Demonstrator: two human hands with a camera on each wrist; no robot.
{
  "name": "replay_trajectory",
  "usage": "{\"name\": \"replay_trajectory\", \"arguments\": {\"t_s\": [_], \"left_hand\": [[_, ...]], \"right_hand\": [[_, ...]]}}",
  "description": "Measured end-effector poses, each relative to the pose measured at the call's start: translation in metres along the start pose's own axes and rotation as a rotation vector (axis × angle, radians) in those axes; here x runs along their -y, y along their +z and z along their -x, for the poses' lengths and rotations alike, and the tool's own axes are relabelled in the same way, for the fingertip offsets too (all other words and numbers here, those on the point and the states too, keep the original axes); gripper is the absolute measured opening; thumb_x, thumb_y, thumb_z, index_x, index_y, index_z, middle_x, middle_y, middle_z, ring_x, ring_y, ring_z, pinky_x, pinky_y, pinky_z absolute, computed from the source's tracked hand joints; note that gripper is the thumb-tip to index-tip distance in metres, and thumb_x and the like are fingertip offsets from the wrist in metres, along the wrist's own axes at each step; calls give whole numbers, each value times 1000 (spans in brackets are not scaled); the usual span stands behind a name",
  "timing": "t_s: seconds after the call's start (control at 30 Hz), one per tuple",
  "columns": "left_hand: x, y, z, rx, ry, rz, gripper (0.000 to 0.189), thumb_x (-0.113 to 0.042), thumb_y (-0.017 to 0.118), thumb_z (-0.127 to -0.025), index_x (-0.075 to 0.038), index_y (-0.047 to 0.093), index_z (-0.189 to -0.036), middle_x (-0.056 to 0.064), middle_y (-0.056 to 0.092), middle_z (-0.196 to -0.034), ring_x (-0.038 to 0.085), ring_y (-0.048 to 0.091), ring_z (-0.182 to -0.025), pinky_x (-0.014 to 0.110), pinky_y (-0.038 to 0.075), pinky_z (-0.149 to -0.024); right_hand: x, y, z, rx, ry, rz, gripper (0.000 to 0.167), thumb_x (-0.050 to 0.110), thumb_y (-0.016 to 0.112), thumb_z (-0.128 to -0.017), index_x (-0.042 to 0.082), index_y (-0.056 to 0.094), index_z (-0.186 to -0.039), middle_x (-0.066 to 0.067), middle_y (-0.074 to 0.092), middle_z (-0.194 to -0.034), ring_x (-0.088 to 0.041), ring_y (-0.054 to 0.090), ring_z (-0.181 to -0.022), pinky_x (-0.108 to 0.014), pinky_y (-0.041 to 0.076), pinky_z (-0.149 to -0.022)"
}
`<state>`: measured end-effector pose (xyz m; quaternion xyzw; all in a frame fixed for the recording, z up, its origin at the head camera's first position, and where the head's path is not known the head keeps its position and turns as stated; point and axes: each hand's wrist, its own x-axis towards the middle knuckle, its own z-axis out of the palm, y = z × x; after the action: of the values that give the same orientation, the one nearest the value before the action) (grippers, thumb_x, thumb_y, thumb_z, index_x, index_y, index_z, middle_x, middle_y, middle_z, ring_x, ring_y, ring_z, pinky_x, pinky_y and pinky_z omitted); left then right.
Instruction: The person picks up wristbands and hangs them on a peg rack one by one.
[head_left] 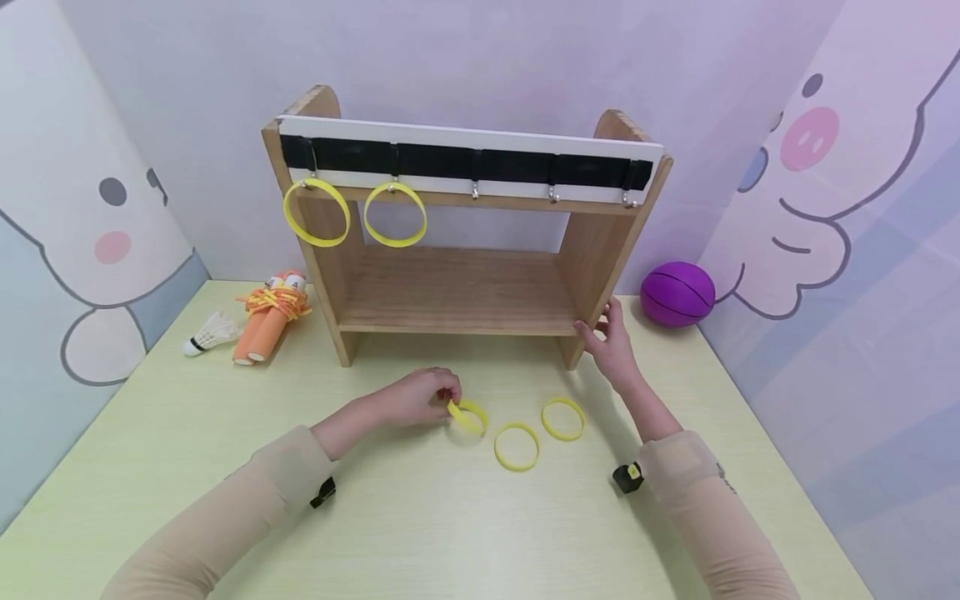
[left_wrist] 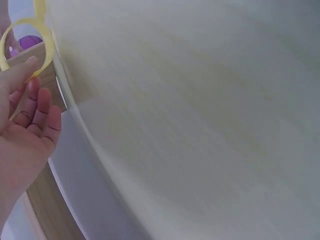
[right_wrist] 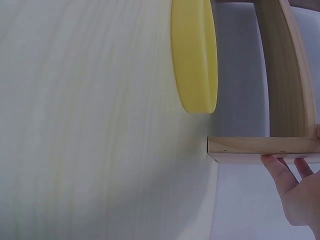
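Observation:
My left hand pinches a yellow ring between thumb and fingertips, low over the table; in the left wrist view the ring stands up from the fingertips. With my right hand I grip the right side panel of a wooden shelf, thumb at the front edge and fingers on the outer face. Two more yellow rings lie on the table between my hands, a nearer ring and a farther ring. On the shelf's two leftmost hooks hang a first ring and a second ring.
Three metal hooks, one a middle hook, carry nothing along the white board with its black strip. Left of the shelf lie a shuttlecock and a skipping rope with orange handles. A purple ball sits on the right.

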<state>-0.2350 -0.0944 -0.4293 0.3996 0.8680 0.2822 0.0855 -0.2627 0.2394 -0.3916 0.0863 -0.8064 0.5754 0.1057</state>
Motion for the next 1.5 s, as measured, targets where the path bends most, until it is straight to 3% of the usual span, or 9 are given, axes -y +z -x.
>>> {"name": "replay_trajectory", "arguments": {"t_s": [0.37,0.67,0.97,1.13,1.5], "left_hand": [[-11,-5,1,-74,-24,32,12,-14,71,-84,-15,64,-94,-9,56,-84,9,52,-80,26,50,-73],[-22,-14,3,-174,-7,-8,13,-15,72,-83,-12,67,-95,-9,59,-85,7,53,-79,27,52,-73],[-37,-26,6,-281,-17,-9,17,-14,74,-82,-8,70,-97,-3,60,-88,19,58,-85,37,54,-77],[-42,-34,7,-327,-27,-6,17,-16,74,-82,-9,71,-98,-3,59,-90,17,58,-86,36,54,-78],[-57,-52,8,-462,69,7,17,-16,72,-84,-9,67,-98,-4,59,-87,9,54,-81,26,49,-68]], "right_hand": [[2,0,0,-7,-3,4,62,5,57,-92,10,22,-143,-26,37,-135,-39,48,-112,-56,51,-81],[1,0,0,-1,6,-2,63,6,57,-92,11,21,-144,-25,35,-138,-39,47,-113,-56,51,-82],[2,1,0,-8,2,-5,62,5,56,-92,10,22,-143,-25,36,-138,-39,47,-112,-55,51,-82],[4,2,0,-19,8,1,61,4,56,-92,10,23,-143,-25,37,-138,-38,48,-111,-55,51,-81],[1,-1,-3,-48,-26,82,60,7,60,-90,8,27,-140,-26,43,-136,-41,53,-106,-53,55,-70]]}}
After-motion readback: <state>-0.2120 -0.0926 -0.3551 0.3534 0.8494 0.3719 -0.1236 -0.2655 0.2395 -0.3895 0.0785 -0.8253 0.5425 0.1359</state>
